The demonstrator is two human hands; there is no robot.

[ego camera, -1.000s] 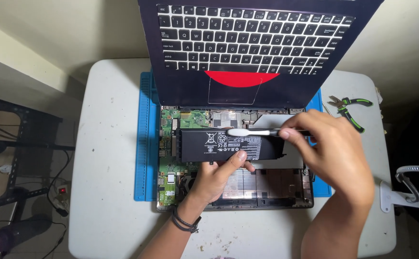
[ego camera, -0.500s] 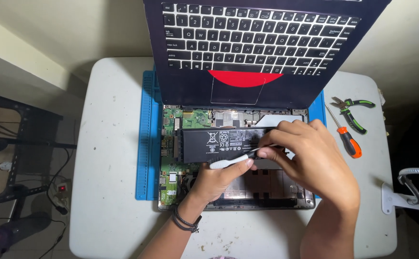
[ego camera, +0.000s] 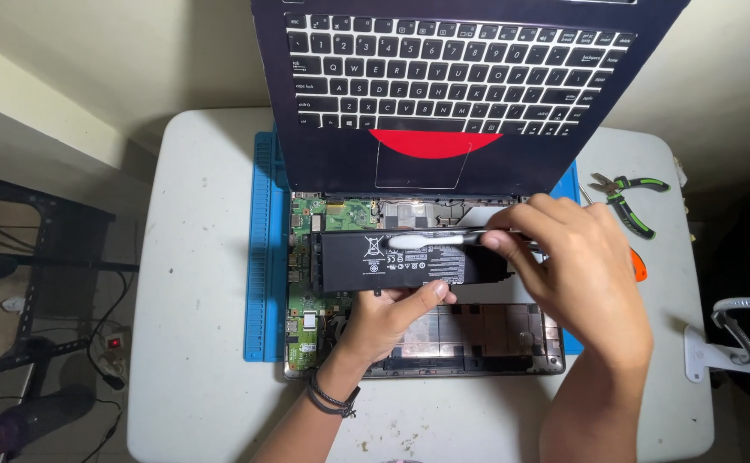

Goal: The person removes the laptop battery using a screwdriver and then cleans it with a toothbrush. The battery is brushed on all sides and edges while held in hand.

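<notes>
The left hand (ego camera: 388, 317) is gripping the lower edge of the black battery pack (ego camera: 409, 261), tilting it above the open laptop base (ego camera: 469, 343). The right hand (ego camera: 581, 266) is pinching a white brush (ego camera: 426, 241) closed-fingered, laying it across the battery's top edge. The raised keyboard panel (ego camera: 460, 86) is limiting room behind; pliers (ego camera: 628, 199) are lying clear to the right.

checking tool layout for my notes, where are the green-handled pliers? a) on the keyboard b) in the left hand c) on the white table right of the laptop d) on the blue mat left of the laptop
c: the green-handled pliers lie on the white table, right of the opened laptop and beyond the right hand.
</notes>
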